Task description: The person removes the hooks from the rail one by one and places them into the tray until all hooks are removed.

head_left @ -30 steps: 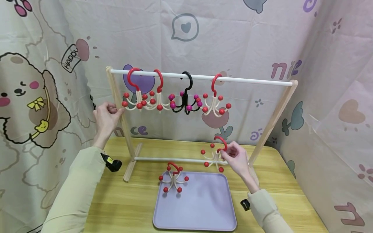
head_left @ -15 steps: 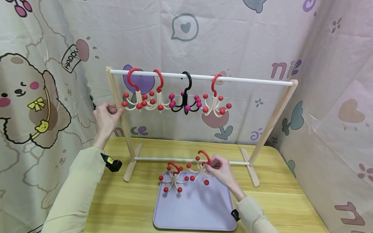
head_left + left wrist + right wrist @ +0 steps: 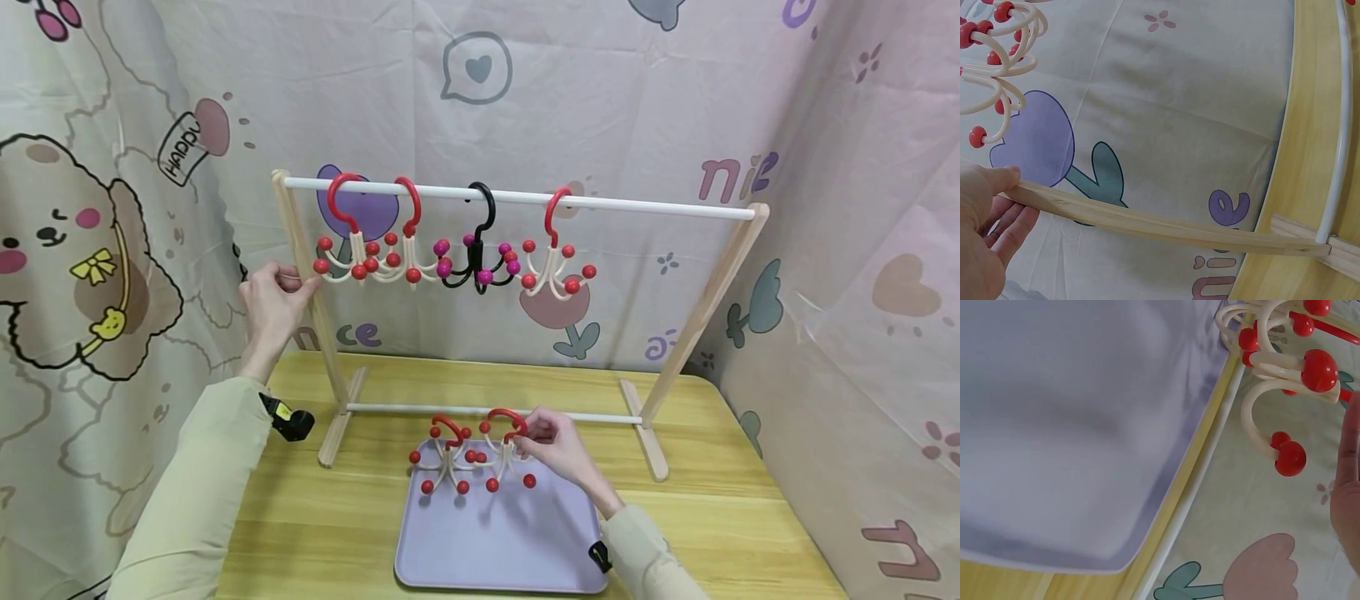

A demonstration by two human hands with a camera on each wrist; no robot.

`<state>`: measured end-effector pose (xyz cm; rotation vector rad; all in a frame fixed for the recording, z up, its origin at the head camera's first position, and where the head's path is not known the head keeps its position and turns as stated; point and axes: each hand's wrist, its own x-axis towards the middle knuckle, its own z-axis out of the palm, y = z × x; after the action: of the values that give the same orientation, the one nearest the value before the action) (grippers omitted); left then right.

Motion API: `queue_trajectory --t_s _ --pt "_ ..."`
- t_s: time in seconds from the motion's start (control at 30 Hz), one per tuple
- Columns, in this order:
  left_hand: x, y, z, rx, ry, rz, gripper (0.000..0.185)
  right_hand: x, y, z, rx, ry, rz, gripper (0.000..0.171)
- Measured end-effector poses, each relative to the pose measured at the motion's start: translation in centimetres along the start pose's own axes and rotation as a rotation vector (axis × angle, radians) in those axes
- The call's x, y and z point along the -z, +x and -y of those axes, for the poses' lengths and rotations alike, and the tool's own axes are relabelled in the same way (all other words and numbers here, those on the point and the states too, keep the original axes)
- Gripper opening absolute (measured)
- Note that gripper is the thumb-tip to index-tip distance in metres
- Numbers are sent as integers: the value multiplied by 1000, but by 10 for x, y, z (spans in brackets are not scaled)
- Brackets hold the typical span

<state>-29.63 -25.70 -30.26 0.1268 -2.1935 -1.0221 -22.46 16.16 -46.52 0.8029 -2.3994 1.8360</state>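
My right hand (image 3: 551, 446) pinches the red hook of a cream multi-arm hanger with red ball tips (image 3: 501, 454) (image 3: 1285, 381), lowered onto the lilac tray (image 3: 525, 542) (image 3: 1072, 425). It stands beside another such hanger (image 3: 444, 462) at the tray's far left corner. My left hand (image 3: 273, 304) (image 3: 985, 231) grips the left wooden post (image 3: 307, 283) (image 3: 1147, 222) of the small clothes rack. Three red-hooked hangers (image 3: 558, 258) and a black hanger with magenta balls (image 3: 480, 258) hang from the white top rail (image 3: 637, 207).
The rack stands on a yellow wooden table (image 3: 750, 517), with a white lower bar (image 3: 390, 409) just behind the tray. Cartoon-print cloth (image 3: 862, 250) walls the back and both sides. The right half of the top rail is bare.
My right hand carried the hanger down and leftward from in front of the rack's lower bar onto the tray, next to the other hanger. The left hand has stayed on the post.
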Motion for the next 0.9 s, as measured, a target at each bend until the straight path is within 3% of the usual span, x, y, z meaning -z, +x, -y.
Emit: queue_trajectory --t_s 0.27,0.9 --pt "0 1 1 2 -4 7 35 -2 2 -4 -19 14 65 11" --pt "0 0 0 1 -31 15 35 -5 -1 -18 -108 -14 77 11"
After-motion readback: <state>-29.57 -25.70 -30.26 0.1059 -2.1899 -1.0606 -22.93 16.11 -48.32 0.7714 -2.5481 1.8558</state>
